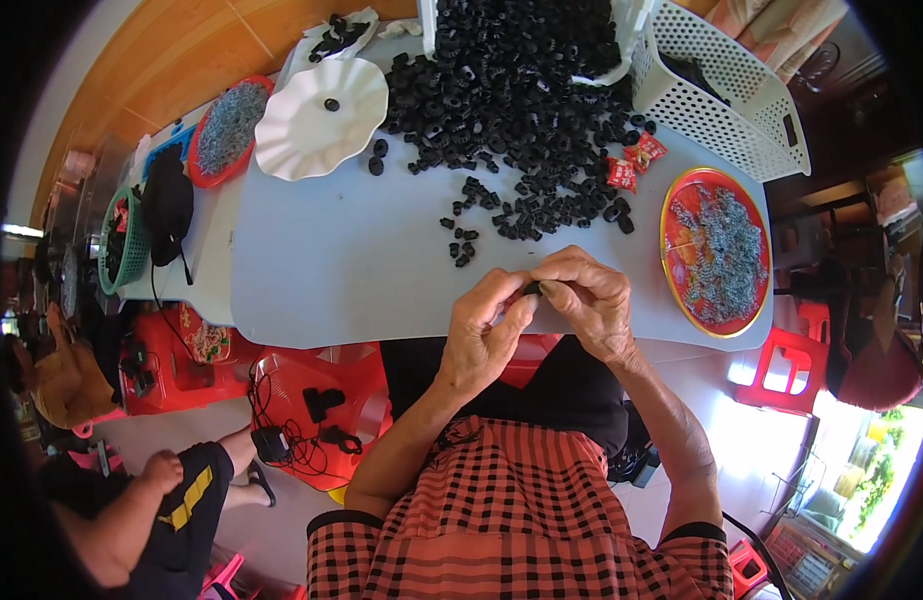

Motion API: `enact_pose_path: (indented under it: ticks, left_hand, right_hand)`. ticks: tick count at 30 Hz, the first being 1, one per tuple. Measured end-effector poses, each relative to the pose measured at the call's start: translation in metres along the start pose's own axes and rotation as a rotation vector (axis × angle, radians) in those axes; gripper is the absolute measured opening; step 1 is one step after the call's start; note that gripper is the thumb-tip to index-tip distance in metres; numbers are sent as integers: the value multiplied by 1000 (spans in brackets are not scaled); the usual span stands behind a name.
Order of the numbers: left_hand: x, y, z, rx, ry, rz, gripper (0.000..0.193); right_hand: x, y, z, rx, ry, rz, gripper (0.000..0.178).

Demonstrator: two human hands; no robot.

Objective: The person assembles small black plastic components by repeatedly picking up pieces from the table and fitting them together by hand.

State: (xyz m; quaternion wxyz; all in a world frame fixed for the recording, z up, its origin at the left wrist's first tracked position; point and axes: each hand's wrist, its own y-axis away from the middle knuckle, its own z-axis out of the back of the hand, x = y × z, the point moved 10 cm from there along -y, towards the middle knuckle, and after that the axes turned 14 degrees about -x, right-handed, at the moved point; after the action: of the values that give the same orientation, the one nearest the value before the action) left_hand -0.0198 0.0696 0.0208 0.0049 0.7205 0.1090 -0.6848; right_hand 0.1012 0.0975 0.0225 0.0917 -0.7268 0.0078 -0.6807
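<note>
My left hand (490,325) and my right hand (592,300) meet above the table's near edge, fingertips pinched together. Between them is a small black plastic part (533,288), mostly hidden by the fingers. Beyond my hands spreads a big heap of small black parts (502,110), with a few loose black pieces (462,245) lying closest to me. A red tray with a gold rim (669,262) stands to the right, holding many small silvery metal pieces (727,250). At the far left, a white scalloped plate (312,125) carries one black piece (332,104).
A white perforated basket (732,110) stands at the back right, near two red wrapped packets (637,160). Back left are a red bowl of metal pieces (230,130) and a green basket (130,245). A red stool (357,390) holds cables; another person (132,510) sits at lower left.
</note>
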Motion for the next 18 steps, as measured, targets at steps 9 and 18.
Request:
enact_pose_path:
  ticks: [9, 18]
  left_hand:
    - [12, -1, 2, -6, 53, 56, 25]
    - [15, -3, 0, 15, 61, 40, 24]
  right_hand:
    - [-5, -1, -1, -21, -81, -71, 13]
    - [-1, -5, -3, -36, 9, -33, 15]
